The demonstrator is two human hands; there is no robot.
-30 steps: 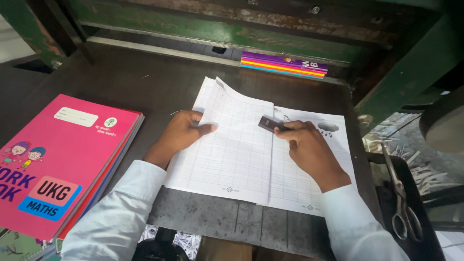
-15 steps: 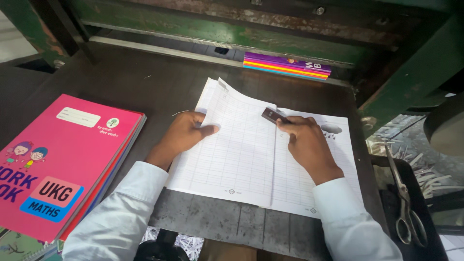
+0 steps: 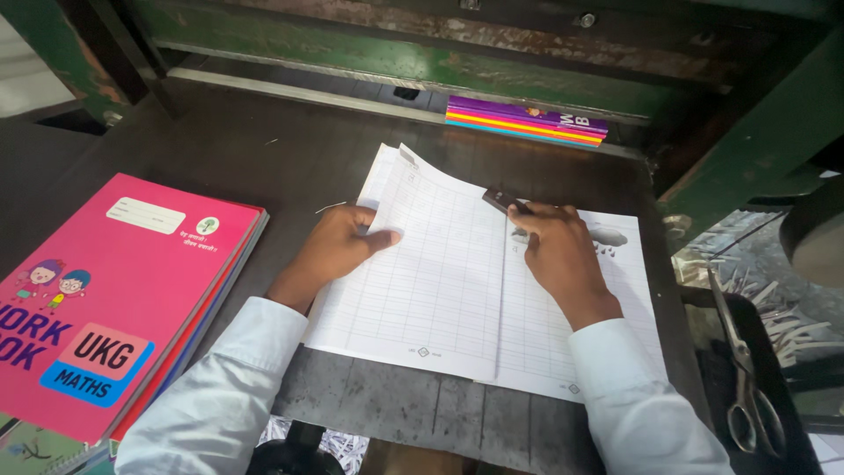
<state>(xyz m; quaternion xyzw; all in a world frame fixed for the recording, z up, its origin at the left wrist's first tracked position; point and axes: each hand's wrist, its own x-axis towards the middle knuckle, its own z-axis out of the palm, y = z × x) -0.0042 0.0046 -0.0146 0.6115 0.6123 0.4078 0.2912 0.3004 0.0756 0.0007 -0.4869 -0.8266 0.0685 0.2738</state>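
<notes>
Fingers of our left hand [image 3: 338,246] lie loosely together, flat on the open ruled workbook [image 3: 440,273] spread across the dark metal table [image 3: 264,149]. To its left sit stacked pink workbooks [image 3: 123,299]. We judge the pages thin, limp and easily creased; better held at the spine fold. Our right hand [image 3: 558,251] pinches a small dark tool [image 3: 503,200], perhaps a blade. Coloured books [image 3: 526,121] lie behind, scissors [image 3: 747,387] far right.

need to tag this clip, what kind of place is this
Probably a small print or bookbinding workshop. An open ruled workbook lies on the dark bed of a heavy green machine, likely a paper cutter. A stack of pink workbooks sits nearby, with paper trimmings and scissors alongside.
</notes>
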